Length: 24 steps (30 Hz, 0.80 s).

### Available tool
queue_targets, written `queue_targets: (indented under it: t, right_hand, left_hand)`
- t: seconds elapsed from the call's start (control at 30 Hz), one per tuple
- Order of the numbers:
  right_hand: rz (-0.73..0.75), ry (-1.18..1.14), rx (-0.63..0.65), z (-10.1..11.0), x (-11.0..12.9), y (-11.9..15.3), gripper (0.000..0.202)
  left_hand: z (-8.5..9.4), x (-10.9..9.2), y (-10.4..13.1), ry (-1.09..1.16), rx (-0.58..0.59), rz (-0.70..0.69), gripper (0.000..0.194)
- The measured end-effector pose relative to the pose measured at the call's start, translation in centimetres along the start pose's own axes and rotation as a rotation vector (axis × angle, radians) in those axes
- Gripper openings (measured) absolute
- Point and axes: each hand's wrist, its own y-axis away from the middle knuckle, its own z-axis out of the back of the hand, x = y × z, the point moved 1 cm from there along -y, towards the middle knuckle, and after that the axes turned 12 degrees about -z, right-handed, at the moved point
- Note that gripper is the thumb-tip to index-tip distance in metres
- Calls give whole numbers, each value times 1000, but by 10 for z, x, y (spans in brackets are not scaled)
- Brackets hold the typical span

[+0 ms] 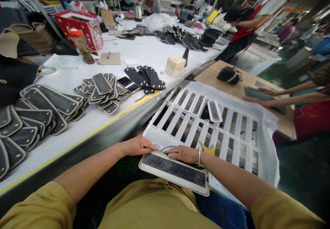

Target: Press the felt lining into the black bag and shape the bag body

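A long dark-grey panel with a cream border (172,169) is held close to my body, tilted, its rounded ends to left and right. My left hand (139,146) pinches its upper edge toward the left end. Along the same edge, my right hand (183,153) is closed with thumb and fingers together. Between the two hands a thin grey strip of edging (165,148) curves up from the panel. The tips of several fingers are hidden behind the edge. Just beyond lies a white slatted rack (167,136), with several smaller bordered panels (198,104) at its far side.
On the white table (144,55) lie stacks of bordered panels (51,102), a phone (129,84), black pieces (151,78), a cream block (175,66) and a red box (79,26). A co-worker's hands (257,98) rest on dark sheets at right. Another person (257,19) stands behind.
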Motion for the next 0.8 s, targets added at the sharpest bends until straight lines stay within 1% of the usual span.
queue_targets:
  t: [0.17,0.3,0.4,0.57,0.7,0.8]
  right_hand:
    - [15,56,-5,-2,10,-8,60]
    - [0,68,-10,-4,19,-16,60]
    - [21,67,1,-5,24,-23,58]
    - [69,50,8,-6,32,-38,59]
    - [70,41,7,-6,39,-47,58]
    - [83,5,13,-5,36,-39,55]
  left_hand:
    - [-1,-1,1,-39,0,-72,34]
    - [-2,-2,3,-70,-4,-100,34]
    - [0,-3,4,-68,4,-124,35]
    - [8,-4,9,-75,-27,-92,32]
    - [11,-11,6,-160,53,-114,33]
    - [8,-16,3,-245,99,-115,34]
